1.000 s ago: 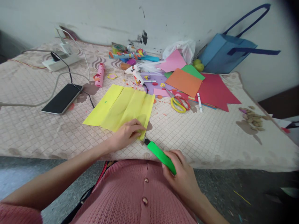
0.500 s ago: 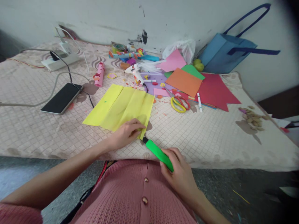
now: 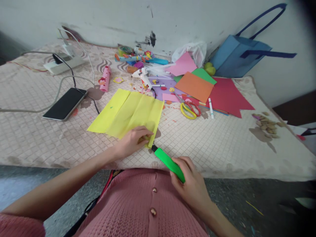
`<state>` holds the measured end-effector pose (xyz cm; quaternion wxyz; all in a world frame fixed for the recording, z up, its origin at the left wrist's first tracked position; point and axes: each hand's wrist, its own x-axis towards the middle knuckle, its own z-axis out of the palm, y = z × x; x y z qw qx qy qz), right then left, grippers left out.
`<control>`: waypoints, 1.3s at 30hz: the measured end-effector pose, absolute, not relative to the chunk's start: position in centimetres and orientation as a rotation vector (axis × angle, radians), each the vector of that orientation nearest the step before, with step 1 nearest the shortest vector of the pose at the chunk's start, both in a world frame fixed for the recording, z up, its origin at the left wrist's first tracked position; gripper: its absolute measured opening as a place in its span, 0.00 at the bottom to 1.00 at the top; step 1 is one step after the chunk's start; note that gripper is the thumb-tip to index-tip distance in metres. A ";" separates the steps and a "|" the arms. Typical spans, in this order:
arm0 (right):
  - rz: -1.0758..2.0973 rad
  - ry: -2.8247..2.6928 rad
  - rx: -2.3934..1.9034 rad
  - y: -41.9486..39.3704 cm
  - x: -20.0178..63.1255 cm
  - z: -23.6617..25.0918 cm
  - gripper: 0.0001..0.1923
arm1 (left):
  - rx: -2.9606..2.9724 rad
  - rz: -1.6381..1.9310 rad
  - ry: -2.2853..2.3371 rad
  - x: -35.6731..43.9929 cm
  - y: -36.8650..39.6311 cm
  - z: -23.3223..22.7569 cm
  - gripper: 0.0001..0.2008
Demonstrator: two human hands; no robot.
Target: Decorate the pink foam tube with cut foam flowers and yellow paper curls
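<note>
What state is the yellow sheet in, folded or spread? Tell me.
Mostly spread: the sheet lies broad across the cloth, with creases running through it and what looks like a narrow fold along its right edge.

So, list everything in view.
sheet: one, yellow, front centre
tool: one, mostly green, sheet's corner
phone: one, black, left
cables: several, mixed, left
power strip: one, white, back left
glue gun: one, white, behind sheet
craft items: many, mixed, back centre
scissors: one, yellow and red, centre right
marker: one, white, by scissors
papers: several, mixed, back right
plastic bag: one, white, back
tote: one, blue, right
pieces: several, brown, far right
cloth: one, cream, underneath
left hand: one, on sheet
right hand: one, gripping tool
</note>
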<state>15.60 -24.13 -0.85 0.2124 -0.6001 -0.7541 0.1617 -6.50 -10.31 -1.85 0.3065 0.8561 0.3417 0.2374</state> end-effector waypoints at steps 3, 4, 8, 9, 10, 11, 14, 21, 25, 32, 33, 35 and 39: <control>0.460 -2.091 -1.668 -24.0 15.5 -0.8 0.15 | 2.276 0.634 0.889 -6.4 -10.3 -1.8 0.12; 0.462 -2.092 -1.668 -24.0 15.5 -0.9 0.15 | 2.273 0.632 0.888 -6.4 -10.3 -1.8 0.12; 0.438 -2.094 -1.662 -23.7 15.3 -1.0 0.15 | 2.264 0.625 0.903 -6.3 -10.3 -1.8 0.12; 0.432 -2.092 -1.667 -23.6 15.2 -1.0 0.15 | 2.267 0.629 0.906 -6.3 -10.3 -1.7 0.12; 0.427 -2.091 -1.674 -23.5 15.2 -1.1 0.15 | 2.270 0.634 0.907 -6.2 -10.3 -1.7 0.12; 0.423 -2.091 -1.681 -23.5 15.1 -1.1 0.15 | 2.275 0.638 0.912 -6.2 -10.3 -1.7 0.12; 0.421 -2.095 -1.704 -23.4 15.1 -1.2 0.15 | 2.307 0.608 0.924 -6.2 -10.4 -1.5 0.12; 0.436 -2.119 -1.732 -23.5 15.3 -1.3 0.15 | 2.392 0.556 0.915 -6.1 -10.6 -1.5 0.14; 0.452 -2.128 -1.732 -23.4 15.4 -1.2 0.15 | 2.442 0.584 0.905 -6.1 -10.4 -1.5 0.12; 0.384 -2.128 -1.724 -23.4 15.2 -1.4 0.15 | 2.432 0.608 0.871 -6.3 -10.1 -1.7 0.14; 0.374 -2.132 -1.722 -23.4 15.2 -1.5 0.15 | 2.426 0.610 0.872 -6.3 -10.1 -1.8 0.14; 0.358 -2.138 -1.723 -23.4 15.2 -1.5 0.15 | 2.418 0.613 0.875 -6.4 -10.0 -1.9 0.15; 0.350 -2.138 -1.728 -23.5 15.3 -1.7 0.15 | 2.417 0.596 0.883 -6.4 -10.0 -1.9 0.15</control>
